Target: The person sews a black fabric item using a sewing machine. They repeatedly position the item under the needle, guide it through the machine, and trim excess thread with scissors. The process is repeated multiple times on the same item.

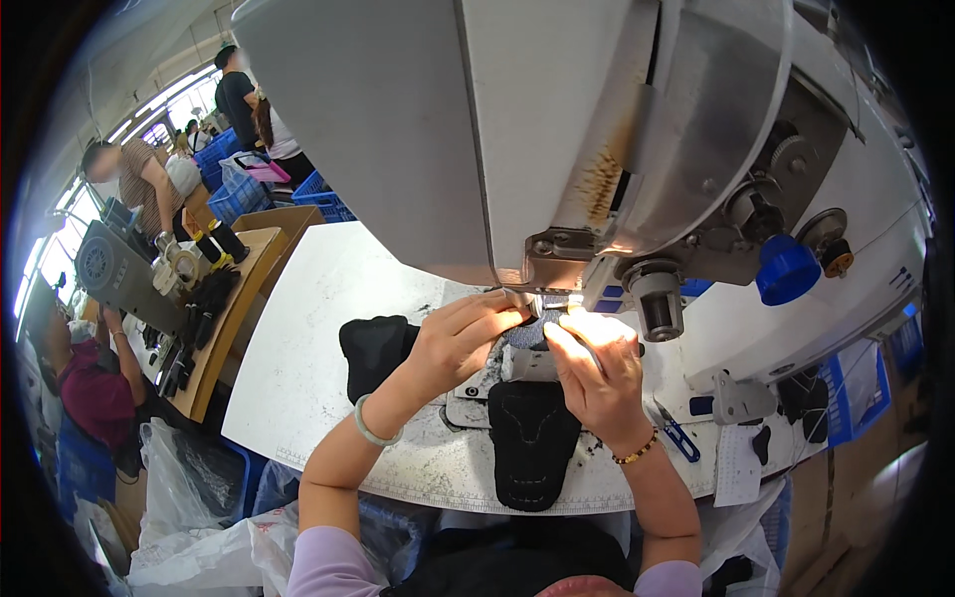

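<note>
Under the needle area of a large white sewing machine (398, 129) lies a small grey-blue fabric piece (525, 334). My left hand (460, 336) is closed, its thumb and fingers pinching at the far left edge of that piece. From the right, my right hand (603, 370) pinches at its other edge; bright lamp light washes out some of these fingers. Exactly what the fingertips press is partly hidden. A black padded piece with stitch lines (532, 443) rests on the table between my forearms. Another black shaped piece (376, 356) lies beyond my left wrist.
Dark lint dots the white table (288, 398). Blue-handled thread snips (679, 438) lie right of my right hand, near a white card (738, 463). Clear plastic bags (229, 547) hang by the front edge. At left are another machine (124, 274) and several people.
</note>
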Tool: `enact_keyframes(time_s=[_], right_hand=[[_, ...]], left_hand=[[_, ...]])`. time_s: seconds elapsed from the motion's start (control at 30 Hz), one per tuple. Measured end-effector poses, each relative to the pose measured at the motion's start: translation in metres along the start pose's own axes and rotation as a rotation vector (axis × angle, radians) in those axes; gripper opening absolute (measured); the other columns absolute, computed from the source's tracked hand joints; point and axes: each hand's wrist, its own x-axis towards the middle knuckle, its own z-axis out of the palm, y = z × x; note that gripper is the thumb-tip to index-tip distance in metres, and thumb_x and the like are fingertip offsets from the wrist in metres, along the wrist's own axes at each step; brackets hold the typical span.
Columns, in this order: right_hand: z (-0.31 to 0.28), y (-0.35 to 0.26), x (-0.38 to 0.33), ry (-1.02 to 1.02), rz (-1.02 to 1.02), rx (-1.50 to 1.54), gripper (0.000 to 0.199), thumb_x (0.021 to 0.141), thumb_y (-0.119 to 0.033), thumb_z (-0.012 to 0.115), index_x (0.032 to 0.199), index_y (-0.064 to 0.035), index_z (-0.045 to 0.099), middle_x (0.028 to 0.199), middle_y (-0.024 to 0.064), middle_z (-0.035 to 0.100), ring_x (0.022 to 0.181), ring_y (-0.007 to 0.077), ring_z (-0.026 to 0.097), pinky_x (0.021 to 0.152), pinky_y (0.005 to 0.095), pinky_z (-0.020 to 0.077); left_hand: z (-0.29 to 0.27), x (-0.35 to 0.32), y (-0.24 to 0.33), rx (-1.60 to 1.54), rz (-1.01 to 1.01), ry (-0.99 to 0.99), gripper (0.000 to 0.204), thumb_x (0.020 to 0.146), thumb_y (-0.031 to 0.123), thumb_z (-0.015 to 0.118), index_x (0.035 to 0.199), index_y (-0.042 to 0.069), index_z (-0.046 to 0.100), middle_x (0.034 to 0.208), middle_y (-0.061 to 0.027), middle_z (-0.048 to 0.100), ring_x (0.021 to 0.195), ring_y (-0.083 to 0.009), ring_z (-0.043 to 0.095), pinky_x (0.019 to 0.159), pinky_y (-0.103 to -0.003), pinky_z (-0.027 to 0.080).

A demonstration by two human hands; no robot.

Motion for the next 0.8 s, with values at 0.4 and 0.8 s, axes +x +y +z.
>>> enact_keyframes(time_s=[0.4,0.8], right_hand=[[0.007,0.01,0.005,0.048,0.072,0.171,0.02,0.079,-0.014,0.07,0.098,-0.0107,0.067,0.097,0.0033,0.063,0.094,0.0235,0.058,0.091,0.039,0.0406],[0.007,0.003,0.0,0.129,-0.034,0.068,0.032,0.075,-0.016,0.074,0.106,-0.0138,0.064,0.097,-0.0037,0.057,0.08,0.0138,0.052,0.076,0.0327,0.0395]], left_hand=[[-0.002,0.002,-0.007,-0.187,-0.056,-0.023,0.027,0.065,-0.005,0.069,0.09,0.005,0.068,0.092,-0.0086,0.068,0.087,-0.0237,0.065,0.073,-0.03,0.054],[-0.012,0.005,0.013,0.061,0.052,-0.136,0.033,0.064,-0.006,0.063,0.095,0.005,0.064,0.097,-0.0063,0.065,0.082,-0.0209,0.063,0.071,-0.03,0.054]])
